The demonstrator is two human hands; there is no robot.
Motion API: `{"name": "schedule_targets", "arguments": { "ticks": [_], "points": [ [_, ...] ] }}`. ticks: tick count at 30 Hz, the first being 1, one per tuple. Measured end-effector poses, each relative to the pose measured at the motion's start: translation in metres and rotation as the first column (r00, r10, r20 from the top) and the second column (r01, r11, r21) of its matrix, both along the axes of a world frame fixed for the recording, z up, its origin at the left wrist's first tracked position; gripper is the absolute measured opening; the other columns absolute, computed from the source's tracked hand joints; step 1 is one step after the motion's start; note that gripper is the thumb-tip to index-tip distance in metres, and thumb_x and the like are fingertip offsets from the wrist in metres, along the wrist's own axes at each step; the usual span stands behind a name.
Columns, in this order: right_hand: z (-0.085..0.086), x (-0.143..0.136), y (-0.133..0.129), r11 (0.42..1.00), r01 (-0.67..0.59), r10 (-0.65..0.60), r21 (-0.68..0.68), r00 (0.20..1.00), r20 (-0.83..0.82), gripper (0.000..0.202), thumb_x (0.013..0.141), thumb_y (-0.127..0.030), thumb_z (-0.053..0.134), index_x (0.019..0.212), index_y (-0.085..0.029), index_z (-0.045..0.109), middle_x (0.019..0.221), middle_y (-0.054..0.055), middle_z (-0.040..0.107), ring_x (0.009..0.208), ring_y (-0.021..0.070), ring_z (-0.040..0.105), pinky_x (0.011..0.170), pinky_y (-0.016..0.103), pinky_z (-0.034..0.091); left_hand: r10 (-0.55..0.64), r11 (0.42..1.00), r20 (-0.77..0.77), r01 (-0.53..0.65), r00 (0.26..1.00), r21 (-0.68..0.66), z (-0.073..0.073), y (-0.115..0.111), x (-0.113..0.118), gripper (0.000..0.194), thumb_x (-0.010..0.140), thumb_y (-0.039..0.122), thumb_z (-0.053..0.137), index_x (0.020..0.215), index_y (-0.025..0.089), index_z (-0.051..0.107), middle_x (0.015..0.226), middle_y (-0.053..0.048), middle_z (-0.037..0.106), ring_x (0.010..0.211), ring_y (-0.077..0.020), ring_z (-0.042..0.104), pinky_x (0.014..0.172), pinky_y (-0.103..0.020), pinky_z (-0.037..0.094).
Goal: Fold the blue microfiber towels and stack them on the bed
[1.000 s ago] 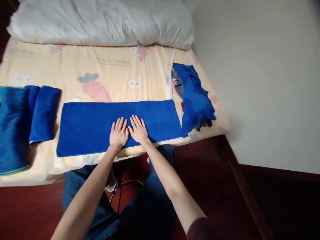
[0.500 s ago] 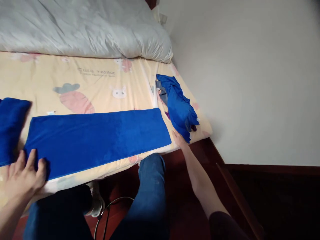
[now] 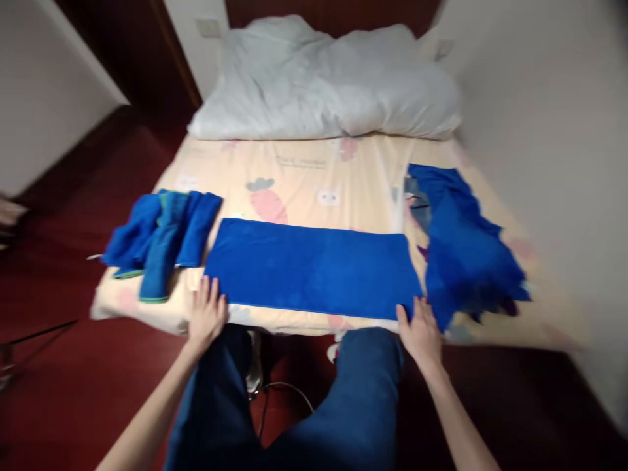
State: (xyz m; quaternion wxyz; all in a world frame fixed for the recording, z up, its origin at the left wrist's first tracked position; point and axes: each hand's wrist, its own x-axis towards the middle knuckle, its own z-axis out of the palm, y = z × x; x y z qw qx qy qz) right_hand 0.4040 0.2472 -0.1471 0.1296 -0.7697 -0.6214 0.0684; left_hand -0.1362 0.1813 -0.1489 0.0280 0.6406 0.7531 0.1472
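A blue towel (image 3: 314, 268) lies flat as a long rectangle along the front edge of the bed. My left hand (image 3: 209, 311) rests at its near left corner, fingers spread. At the near right corner is my right hand (image 3: 419, 327), fingers apart and touching the cloth's edge. Left of the towel sits a group of folded or rolled blue cloths (image 3: 164, 239), some with green edging. A crumpled heap of blue cloth (image 3: 466, 242) is to the right, with grey and dark purple pieces showing beneath it.
The bed's yellow sheet (image 3: 304, 203) carries carrot and rabbit prints. A bulky pale grey quilt (image 3: 324, 85) lies across the far end. Walls stand at both sides, and a cable (image 3: 289, 386) runs over the dark red floor between my legs.
My view has swung left and back, bringing the whole bed and the left cloths into sight. My right hand now touches the towel's near right corner; the towel lies as before.
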Motion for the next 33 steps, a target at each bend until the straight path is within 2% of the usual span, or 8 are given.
{"name": "schedule_targets", "arguments": {
  "ticks": [2, 6, 10, 13, 19, 26, 30, 33],
  "points": [
    [0.008, -0.018, 0.011, 0.996, -0.044, 0.042, 0.071, 0.998, 0.036, 0.082, 0.100, -0.062, 0.026, 0.156, -0.003, 0.037, 0.165, 0.025, 0.028, 0.153, 0.0417, 0.026, 0.122, 0.061, 0.026, 0.064, 0.998, -0.054, -0.062, 0.996, 0.031, 0.003, -0.004, 0.006, 0.062, 0.100, 0.039, 0.032, 0.153, 0.007, 0.040, 0.164, -0.021, 0.030, 0.156, -0.0342, 0.018, 0.125, -0.061, 0.019],
    [0.010, -0.033, 0.048, 0.972, -0.216, 0.212, 0.097, 0.976, 0.053, 0.072, 0.104, -0.055, 0.021, 0.158, -0.009, 0.037, 0.167, 0.019, 0.024, 0.157, 0.0334, 0.021, 0.125, 0.056, 0.024, -0.039, 0.995, -0.045, 0.043, 0.998, 0.086, 0.008, 0.015, 0.003, 0.060, 0.102, 0.040, 0.033, 0.155, 0.013, 0.042, 0.168, -0.012, 0.025, 0.158, -0.0292, 0.016, 0.128, -0.054, 0.017],
    [-0.023, 0.001, 0.077, 0.958, -0.286, 0.282, 0.021, 0.954, 0.104, 0.068, 0.105, -0.051, 0.022, 0.155, -0.010, 0.041, 0.165, 0.017, 0.032, 0.155, 0.0317, 0.027, 0.124, 0.055, 0.026, -0.114, 0.993, 0.054, 0.112, 0.992, 0.042, 0.000, 0.068, -0.024, 0.062, 0.103, 0.044, 0.031, 0.154, 0.010, 0.042, 0.168, -0.014, 0.025, 0.157, -0.0289, 0.017, 0.128, -0.051, 0.020],
    [-0.048, 0.036, 0.093, 0.955, -0.286, 0.274, 0.075, 0.952, 0.136, 0.066, 0.104, -0.048, 0.027, 0.154, -0.009, 0.044, 0.163, 0.019, 0.036, 0.153, 0.0322, 0.032, 0.124, 0.055, 0.029, -0.143, 0.989, 0.098, 0.146, 0.985, -0.023, -0.008, 0.100, -0.052, 0.065, 0.103, 0.046, 0.030, 0.153, 0.006, 0.042, 0.166, -0.017, 0.028, 0.157, -0.0286, 0.019, 0.129, -0.049, 0.021],
    [-0.061, 0.072, 0.116, 0.929, -0.342, 0.326, 0.144, 0.938, 0.120, 0.068, 0.104, -0.046, 0.026, 0.157, -0.006, 0.039, 0.161, 0.020, 0.038, 0.156, 0.0218, 0.025, 0.125, 0.039, 0.030, -0.047, 0.996, 0.139, 0.056, 0.989, -0.067, -0.013, 0.111, -0.076, 0.066, 0.104, 0.047, 0.027, 0.158, 0.009, 0.033, 0.168, -0.014, 0.025, 0.157, -0.0246, 0.021, 0.129, -0.044, 0.022],
    [-0.032, 0.026, 0.146, 0.967, -0.202, 0.181, 0.153, 0.974, 0.136, 0.070, 0.105, -0.044, 0.023, 0.157, 0.002, 0.032, 0.165, 0.023, 0.028, 0.158, 0.0244, 0.018, 0.127, 0.044, 0.022, -0.145, 0.989, -0.022, 0.146, 0.989, 0.021, 0.005, 0.128, -0.028, 0.064, 0.104, 0.043, 0.027, 0.159, 0.010, 0.032, 0.169, -0.012, 0.020, 0.159, -0.0273, 0.008, 0.130, -0.053, 0.013],
    [-0.024, -0.006, 0.178, 0.952, -0.305, 0.302, 0.017, 0.947, 0.111, 0.067, 0.106, -0.044, 0.024, 0.158, -0.001, 0.032, 0.166, 0.020, 0.029, 0.157, 0.0275, 0.022, 0.127, 0.049, 0.019, -0.141, 0.989, -0.010, 0.140, 0.990, -0.056, 0.006, 0.184, -0.017, 0.070, 0.102, 0.047, 0.029, 0.158, 0.005, 0.032, 0.169, -0.017, 0.019, 0.158, -0.0312, 0.010, 0.129, -0.053, 0.014],
    [-0.037, 0.001, 0.203, 0.966, -0.253, 0.258, -0.059, 0.963, 0.076, 0.069, 0.107, -0.046, 0.024, 0.159, -0.001, 0.029, 0.167, 0.019, 0.027, 0.157, 0.0278, 0.021, 0.127, 0.051, 0.017, -0.049, 0.989, -0.006, 0.048, 0.999, -0.143, -0.006, 0.229, -0.034, 0.075, 0.101, 0.049, 0.028, 0.157, -0.001, 0.030, 0.167, -0.022, 0.021, 0.157, -0.0344, 0.013, 0.127, -0.056, 0.014]
  ]
}}
